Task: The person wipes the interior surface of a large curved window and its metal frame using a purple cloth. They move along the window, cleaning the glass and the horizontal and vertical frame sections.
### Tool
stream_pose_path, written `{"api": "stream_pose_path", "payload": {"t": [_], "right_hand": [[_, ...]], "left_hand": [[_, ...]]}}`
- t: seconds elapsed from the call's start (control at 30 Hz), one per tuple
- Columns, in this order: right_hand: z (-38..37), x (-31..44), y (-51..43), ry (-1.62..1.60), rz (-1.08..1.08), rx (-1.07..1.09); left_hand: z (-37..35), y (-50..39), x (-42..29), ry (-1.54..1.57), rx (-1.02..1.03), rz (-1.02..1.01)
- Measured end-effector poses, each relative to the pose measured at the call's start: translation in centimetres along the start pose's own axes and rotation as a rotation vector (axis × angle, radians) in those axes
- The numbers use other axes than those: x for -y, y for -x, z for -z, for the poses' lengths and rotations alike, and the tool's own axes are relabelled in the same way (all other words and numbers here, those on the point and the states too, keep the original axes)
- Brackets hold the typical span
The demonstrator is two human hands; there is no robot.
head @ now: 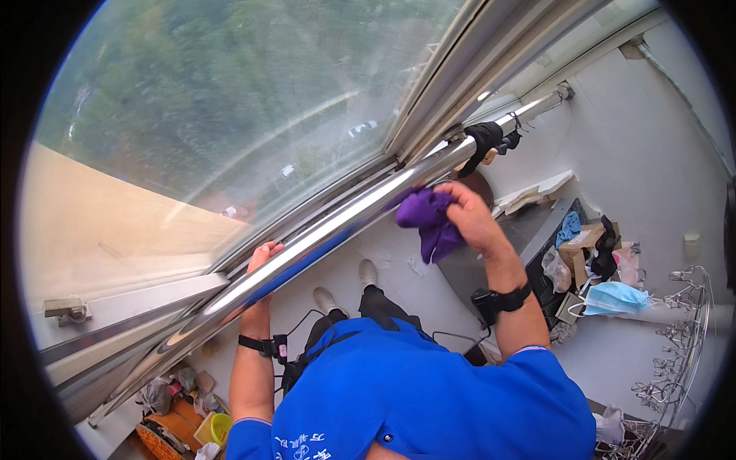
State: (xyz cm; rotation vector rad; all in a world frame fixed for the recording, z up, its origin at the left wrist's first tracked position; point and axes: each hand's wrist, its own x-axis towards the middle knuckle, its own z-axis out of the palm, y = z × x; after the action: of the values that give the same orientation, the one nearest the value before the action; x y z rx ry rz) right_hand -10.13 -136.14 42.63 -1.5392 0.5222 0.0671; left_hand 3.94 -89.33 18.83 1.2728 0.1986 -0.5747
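Observation:
A crumpled purple cloth (428,221) hangs from my right hand (474,218), pinched between the fingers just below a shiny metal rail (345,218). My left hand (264,259) is at the rail's far side, by the window frame (253,253). The rail partly covers that hand, so whether its fingers grip anything is unclear. Beyond the rail stands a large window pane (201,103) with trees and a road below. Black cloth (486,138) is draped over the rail further right.
On the right, a dark cabinet (532,253) bears a cardboard box (578,244) and bags. A blue face mask (618,298) hangs near a metal clip hanger (698,333). At lower left, a yellow-green bowl (220,428) and plastic bags (155,397) lie about an orange-brown piece of furniture (184,420).

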Motion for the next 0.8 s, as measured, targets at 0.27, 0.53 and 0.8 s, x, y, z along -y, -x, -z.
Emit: {"api": "stream_pose_path", "payload": {"t": [0.27, 0.53, 0.8], "right_hand": [[-0.6, 7.0, -5.1, 0.635, 0.496, -0.416], [-3.2, 8.8, -11.9, 1.372, 0.293, -0.222], [-3.5, 9.0, -15.0, 1.389, 0.185, 0.167]], "left_hand": [[5.1, 3.0, 2.3, -0.12, -0.008, -0.023], [11.2, 6.3, 5.4, -0.039, -0.098, 0.264], [9.3, 6.0, 0.8, -0.63, 0.179, -0.134]]}}
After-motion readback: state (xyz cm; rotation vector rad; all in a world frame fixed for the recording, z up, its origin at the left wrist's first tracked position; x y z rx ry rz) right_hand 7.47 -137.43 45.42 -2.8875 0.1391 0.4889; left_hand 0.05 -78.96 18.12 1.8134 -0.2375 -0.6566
